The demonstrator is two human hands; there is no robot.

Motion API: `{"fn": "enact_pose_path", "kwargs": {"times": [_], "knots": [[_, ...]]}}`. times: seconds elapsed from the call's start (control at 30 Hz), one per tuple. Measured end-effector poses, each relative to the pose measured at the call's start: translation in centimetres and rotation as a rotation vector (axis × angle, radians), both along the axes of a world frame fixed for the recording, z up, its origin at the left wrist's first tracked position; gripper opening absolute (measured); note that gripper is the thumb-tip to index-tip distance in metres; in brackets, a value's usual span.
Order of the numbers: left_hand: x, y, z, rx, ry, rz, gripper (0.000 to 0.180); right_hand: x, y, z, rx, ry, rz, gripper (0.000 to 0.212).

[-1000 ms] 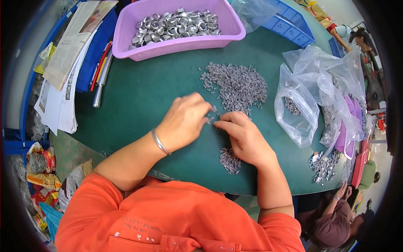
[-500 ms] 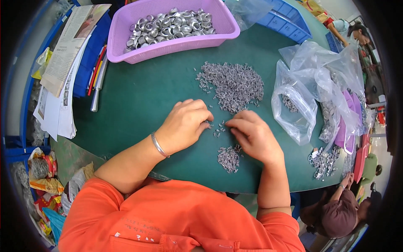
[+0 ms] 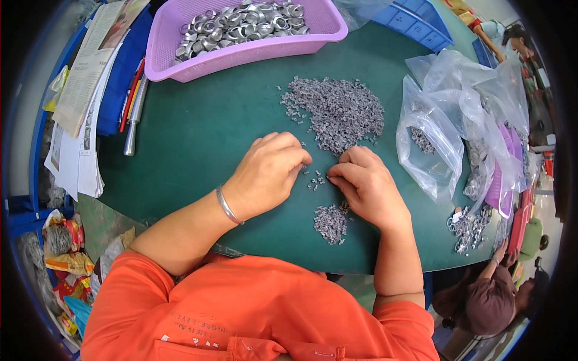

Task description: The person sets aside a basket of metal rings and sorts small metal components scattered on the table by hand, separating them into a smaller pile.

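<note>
Small grey metal pieces lie in a large heap in the middle of the green table. Nearer to me is a smaller pile of the same pieces. Between the two, a few loose pieces are scattered on the tabletop. My left hand, with a silver bangle at the wrist, is just left of these loose pieces, its fingers curled together. To their right, my right hand has thumb and fingertips pressed together by the near edge of the heap. Whatever either hand pinches is too small to make out.
A purple basket of silver rings stands at the far left. Clear plastic bags and a cluster of metal parts lie at the right. Papers, blue bins and a tapered metal rod are at the left. A co-worker sits at the right.
The whole view has shifted slightly. My left fingers have moved a little right over the loose pieces. My right fingertips have drawn closer together.
</note>
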State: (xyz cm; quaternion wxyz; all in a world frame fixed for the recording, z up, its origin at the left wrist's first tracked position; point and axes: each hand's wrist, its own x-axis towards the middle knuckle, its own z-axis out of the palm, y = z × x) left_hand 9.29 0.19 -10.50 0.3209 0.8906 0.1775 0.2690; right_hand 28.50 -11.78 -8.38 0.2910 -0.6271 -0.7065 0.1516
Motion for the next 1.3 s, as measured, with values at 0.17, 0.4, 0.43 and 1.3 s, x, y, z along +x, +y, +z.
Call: {"fn": "enact_pose_path", "kwargs": {"times": [0.17, 0.4, 0.43, 1.3], "knots": [[0.3, -0.3, 0.0, -0.031, -0.036, -0.016, 0.015, 0.6, -0.1, 0.2, 0.053, 0.024, -0.094, 0.010], [1.2, -0.4, -0.4, 0.055, -0.046, -0.012, 0.013, 0.7, -0.3, 0.6, 0.047, 0.061, -0.043, 0.011], [1.3, -0.5, -0.4, 0.102, -0.007, -0.022, 0.014, 0.3, -0.1, 0.3, 0.037, 0.011, -0.023, 0.010], [-0.4, 0.1, 1.2, 0.095, 0.062, 0.035, 0.011, -1.4, 0.6, -0.9, 0.123, -0.122, -0.108, 0.006]]}}
